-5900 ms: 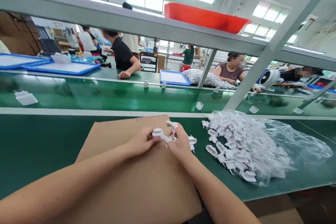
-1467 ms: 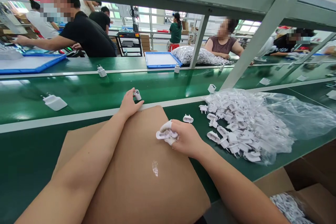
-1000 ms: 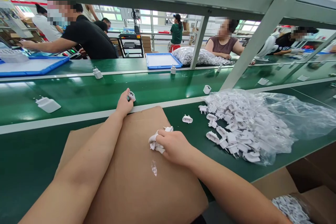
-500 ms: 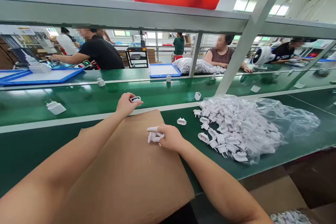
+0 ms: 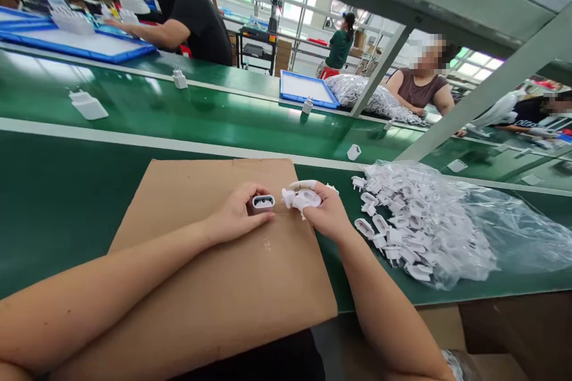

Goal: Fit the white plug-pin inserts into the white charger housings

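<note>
My left hand (image 5: 236, 215) grips a small white charger shell (image 5: 263, 203), its open end turned up towards me, over a brown cardboard sheet (image 5: 214, 274). Just to its right, my right hand (image 5: 328, 214) is closed on a white plug piece (image 5: 302, 197) with prongs; white covers sit on its fingertips. The two parts are a finger's width apart. A clear plastic bag (image 5: 451, 226) spilling several white plug pieces lies right of my right hand.
A green conveyor belt (image 5: 187, 119) behind the cardboard carries white chargers (image 5: 87, 105) and shells (image 5: 354, 152). Blue trays (image 5: 304, 88) sit on the far side, where other people work. A slanted grey frame post (image 5: 482, 95) rises at right. A cardboard box (image 5: 491, 333) stands below the bench edge.
My left hand brought the white shell from the belt's edge back to the cardboard, beside my right hand. My right hand lifted its plug piece slightly. The camera tilted down.
</note>
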Action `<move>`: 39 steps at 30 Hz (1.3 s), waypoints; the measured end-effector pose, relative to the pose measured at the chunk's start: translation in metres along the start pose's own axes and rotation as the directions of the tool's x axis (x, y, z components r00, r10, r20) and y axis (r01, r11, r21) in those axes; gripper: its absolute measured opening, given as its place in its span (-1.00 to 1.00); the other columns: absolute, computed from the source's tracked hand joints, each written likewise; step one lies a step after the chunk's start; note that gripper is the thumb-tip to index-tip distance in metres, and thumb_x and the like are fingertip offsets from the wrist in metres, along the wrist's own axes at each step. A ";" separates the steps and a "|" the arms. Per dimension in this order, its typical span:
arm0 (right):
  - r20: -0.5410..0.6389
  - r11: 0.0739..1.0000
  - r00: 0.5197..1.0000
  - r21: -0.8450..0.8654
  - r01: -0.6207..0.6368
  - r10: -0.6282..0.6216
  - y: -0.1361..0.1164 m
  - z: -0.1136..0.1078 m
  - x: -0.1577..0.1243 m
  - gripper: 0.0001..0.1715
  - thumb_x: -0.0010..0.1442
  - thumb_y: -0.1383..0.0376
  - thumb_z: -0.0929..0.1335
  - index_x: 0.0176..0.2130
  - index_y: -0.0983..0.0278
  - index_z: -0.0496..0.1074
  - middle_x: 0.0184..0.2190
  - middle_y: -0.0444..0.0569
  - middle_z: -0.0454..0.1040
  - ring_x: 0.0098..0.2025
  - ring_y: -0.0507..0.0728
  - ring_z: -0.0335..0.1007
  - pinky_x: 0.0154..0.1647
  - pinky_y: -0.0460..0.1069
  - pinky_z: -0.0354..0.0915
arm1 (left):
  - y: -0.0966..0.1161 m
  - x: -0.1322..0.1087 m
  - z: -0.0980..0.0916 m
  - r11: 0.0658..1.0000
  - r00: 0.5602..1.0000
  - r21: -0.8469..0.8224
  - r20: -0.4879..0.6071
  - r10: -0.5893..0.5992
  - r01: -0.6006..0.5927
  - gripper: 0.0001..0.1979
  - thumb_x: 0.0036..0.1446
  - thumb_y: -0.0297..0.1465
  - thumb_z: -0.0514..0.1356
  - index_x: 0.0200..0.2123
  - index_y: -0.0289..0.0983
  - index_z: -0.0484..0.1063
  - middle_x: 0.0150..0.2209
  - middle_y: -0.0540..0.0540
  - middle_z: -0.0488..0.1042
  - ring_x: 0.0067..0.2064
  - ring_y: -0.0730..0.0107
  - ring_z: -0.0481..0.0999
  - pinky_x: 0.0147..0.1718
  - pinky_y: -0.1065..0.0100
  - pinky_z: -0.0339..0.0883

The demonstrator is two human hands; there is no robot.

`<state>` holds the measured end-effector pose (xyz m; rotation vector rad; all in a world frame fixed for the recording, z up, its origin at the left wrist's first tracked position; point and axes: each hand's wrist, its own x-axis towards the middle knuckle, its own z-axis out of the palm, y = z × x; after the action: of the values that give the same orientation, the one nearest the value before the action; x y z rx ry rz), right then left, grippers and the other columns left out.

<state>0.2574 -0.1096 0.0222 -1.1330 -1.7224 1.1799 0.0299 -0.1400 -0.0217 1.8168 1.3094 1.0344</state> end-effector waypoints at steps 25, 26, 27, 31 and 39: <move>0.121 0.701 0.897 -0.584 0.410 -0.425 -0.002 0.043 -0.006 -0.67 0.21 0.33 0.35 -0.01 0.14 0.47 -0.13 -0.08 0.61 -0.19 0.10 0.52 -0.26 -0.05 0.33 | 0.001 0.001 -0.001 0.973 0.997 -0.229 0.074 -0.026 0.042 -0.72 0.02 -0.19 0.32 -0.26 -0.24 0.48 -0.31 -0.04 0.48 -0.30 0.27 0.47 -0.32 0.30 0.35; 0.127 0.705 0.899 -0.579 0.410 -0.419 -0.001 0.042 -0.005 -0.63 0.20 0.35 0.34 0.01 0.14 0.46 -0.11 -0.08 0.60 -0.16 0.11 0.53 -0.25 -0.05 0.34 | 0.001 0.002 0.000 0.973 0.997 -0.228 0.074 -0.027 0.043 -0.71 0.01 -0.19 0.33 -0.27 -0.25 0.48 -0.32 -0.03 0.48 -0.31 0.27 0.46 -0.33 0.30 0.34; 0.123 0.715 0.901 -0.569 0.407 -0.416 0.000 0.042 -0.005 -0.61 0.19 0.37 0.34 0.02 0.14 0.46 -0.10 -0.09 0.60 -0.14 0.11 0.53 -0.23 -0.05 0.35 | 0.001 0.002 0.000 0.974 0.997 -0.224 0.073 -0.029 0.045 -0.71 0.01 -0.19 0.33 -0.27 -0.25 0.48 -0.32 -0.03 0.48 -0.31 0.28 0.46 -0.34 0.31 0.34; 0.093 0.731 0.908 -0.562 0.388 -0.410 0.001 0.042 -0.004 -0.57 0.17 0.41 0.30 0.01 0.14 0.46 -0.10 -0.09 0.61 -0.10 0.12 0.52 -0.16 -0.03 0.37 | 0.000 0.002 0.000 0.978 0.997 -0.205 0.070 -0.022 0.036 -0.71 0.01 -0.17 0.34 -0.30 -0.24 0.47 -0.31 -0.04 0.47 -0.32 0.28 0.44 -0.35 0.30 0.32; 0.201 0.677 0.939 -0.652 0.342 -0.280 -0.013 0.044 -0.004 -0.55 0.16 0.44 0.29 0.02 0.14 0.45 -0.05 -0.06 0.58 -0.07 0.15 0.49 -0.13 -0.03 0.32 | 0.002 0.002 -0.001 0.978 0.998 -0.208 0.059 -0.018 0.030 -0.70 -0.01 -0.14 0.32 -0.29 -0.23 0.49 -0.30 -0.06 0.48 -0.28 0.21 0.46 -0.32 0.25 0.35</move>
<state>0.2156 -0.1288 0.0207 -1.1191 -2.4034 0.3620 0.0300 -0.1385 -0.0190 1.6561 1.1410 1.0577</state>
